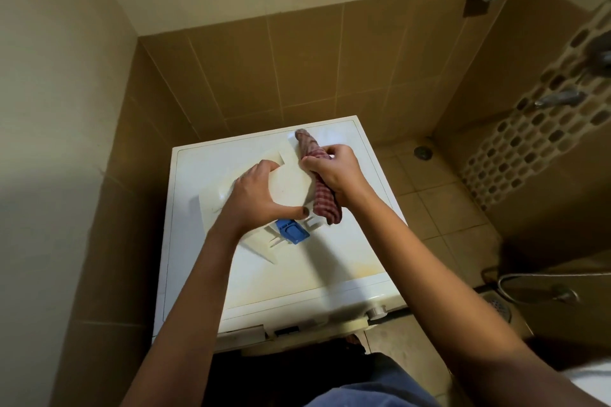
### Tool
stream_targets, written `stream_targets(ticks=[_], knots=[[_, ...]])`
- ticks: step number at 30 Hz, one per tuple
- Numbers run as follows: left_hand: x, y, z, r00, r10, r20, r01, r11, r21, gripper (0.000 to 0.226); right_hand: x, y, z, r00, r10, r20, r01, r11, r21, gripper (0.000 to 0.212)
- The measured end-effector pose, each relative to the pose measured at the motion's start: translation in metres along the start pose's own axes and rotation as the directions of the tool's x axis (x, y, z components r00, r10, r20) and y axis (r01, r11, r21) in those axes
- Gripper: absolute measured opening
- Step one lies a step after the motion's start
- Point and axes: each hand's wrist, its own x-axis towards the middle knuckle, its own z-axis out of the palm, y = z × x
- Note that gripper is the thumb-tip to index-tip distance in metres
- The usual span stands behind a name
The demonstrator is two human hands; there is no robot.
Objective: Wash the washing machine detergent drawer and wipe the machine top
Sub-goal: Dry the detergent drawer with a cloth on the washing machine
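In the middle of the frame a white plastic detergent drawer (291,185) lies slantwise over the white washing machine top (297,261), with one corner reaching past the machine's left edge. Whether it rests on the top or is held just above it cannot be told. A blue plastic flap insert (292,231) sits in the drawer's near end, just below centre.

The left hand (254,198) grips the drawer. Its fingers are curled over the far edge and its thumb is stretched along the near side, with the tip just beside the blue insert. The right hand (334,172), right of centre, has its fingers curled tightly round a red-and-white checked cloth (325,205) rolled into a long bundle. The cloth lies against the drawer's right edge, one end poking out above the hand toward the back of the machine and the other hanging below it.

At the machine's front edge, lower centre, a round white control knob (377,310) shows. Brown square wall tiles (297,76) fill the upper middle. A strip of pebble mosaic tiles (529,142) runs down the right side, with a metal tap (558,97) beside it. A round floor drain (422,152) sits on the tiled floor right of the machine, and a grey hose (529,277) curves at lower right.
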Motion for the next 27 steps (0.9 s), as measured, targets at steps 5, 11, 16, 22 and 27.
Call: stream_targets(ticks=[5, 11, 16, 22, 27], knots=[[0.001, -0.005, -0.019, 0.986, -0.095, 0.14, 0.145, 0.9, -0.411, 0.084, -0.025, -0.014, 0.023, 0.984, -0.147, -0.102, 0.149, 0.989, 0.016, 0.026], [-0.004, -0.014, -0.004, 0.935, -0.317, 0.156, 0.344, 0.713, -0.611, 0.112, -0.055, 0.009, 0.048, 0.973, -0.209, 0.098, 0.205, 0.977, 0.051, 0.026], [-0.015, -0.032, 0.011, 0.885, -0.443, 0.145, 0.424, 0.635, -0.646, 0.073, -0.056, 0.033, 0.034, 0.997, -0.044, 0.069, 0.02, 0.948, 0.317, 0.022], [-0.023, -0.047, 0.023, 0.874, -0.466, 0.14, 0.42, 0.577, -0.7, 0.058, -0.032, 0.028, 0.001, 0.898, -0.304, -0.319, 0.317, 0.948, -0.01, 0.027], [-0.02, -0.051, 0.03, 0.864, -0.492, 0.101, 0.409, 0.572, -0.711, 0.068, -0.001, 0.06, 0.026, 0.869, -0.429, 0.246, 0.468, 0.556, -0.686, 0.058]])
